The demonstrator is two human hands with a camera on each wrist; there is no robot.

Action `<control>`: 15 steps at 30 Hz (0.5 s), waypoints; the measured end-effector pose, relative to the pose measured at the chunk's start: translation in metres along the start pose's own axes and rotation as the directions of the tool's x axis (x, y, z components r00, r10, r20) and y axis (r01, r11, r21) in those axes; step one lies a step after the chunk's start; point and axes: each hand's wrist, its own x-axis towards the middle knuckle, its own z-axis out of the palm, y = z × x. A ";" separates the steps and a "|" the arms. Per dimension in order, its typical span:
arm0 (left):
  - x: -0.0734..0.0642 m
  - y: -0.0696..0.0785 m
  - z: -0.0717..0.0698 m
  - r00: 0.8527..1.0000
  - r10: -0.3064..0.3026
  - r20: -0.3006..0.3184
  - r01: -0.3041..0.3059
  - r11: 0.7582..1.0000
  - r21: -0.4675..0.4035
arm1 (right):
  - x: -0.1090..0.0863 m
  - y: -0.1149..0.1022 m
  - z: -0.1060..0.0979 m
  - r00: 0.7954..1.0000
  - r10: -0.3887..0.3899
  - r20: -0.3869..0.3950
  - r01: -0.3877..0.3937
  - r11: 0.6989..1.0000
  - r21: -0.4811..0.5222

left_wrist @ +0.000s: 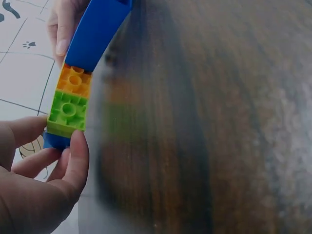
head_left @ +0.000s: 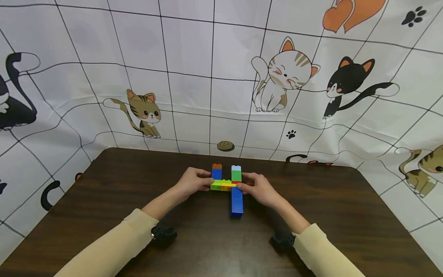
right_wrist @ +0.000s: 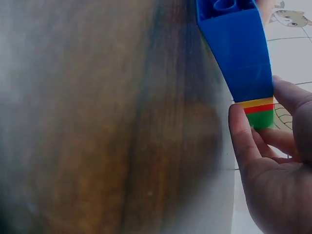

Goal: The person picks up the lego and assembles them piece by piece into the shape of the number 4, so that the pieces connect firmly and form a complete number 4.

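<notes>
Both hands hold one joined figure of toy building bricks, shaped roughly like a 4. My left hand (head_left: 190,181) pinches its left end at the lime green brick (head_left: 216,185), under a blue and an orange-brown brick (head_left: 217,166). On the other side my right hand (head_left: 260,189) grips the column around the thin yellow and red layers, with a green brick (head_left: 236,176) and a light blue brick (head_left: 236,168) above. Two blue bricks (head_left: 237,202) form the lower leg. In the left wrist view, the hollow undersides of the lime and orange-yellow bricks (left_wrist: 75,82) face the camera.
A dark brown wooden table (head_left: 194,246) lies beneath the hands. Behind it hangs a white cloth (head_left: 187,96) with a black grid and printed cats. Each wrist carries a small black device (head_left: 164,232) close over the tabletop.
</notes>
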 end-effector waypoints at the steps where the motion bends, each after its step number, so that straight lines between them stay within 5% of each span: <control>1: 0.000 -0.001 0.001 1.000 -0.006 0.004 0.006 1.000 0.001 | 0.000 0.001 -0.001 1.000 0.001 -0.001 -0.001 1.000 -0.022; 15: 0.003 -0.006 -0.003 0.999 -0.035 0.035 0.030 0.993 0.115 | 0.004 0.000 0.008 0.999 0.034 0.014 -0.034 0.999 -0.004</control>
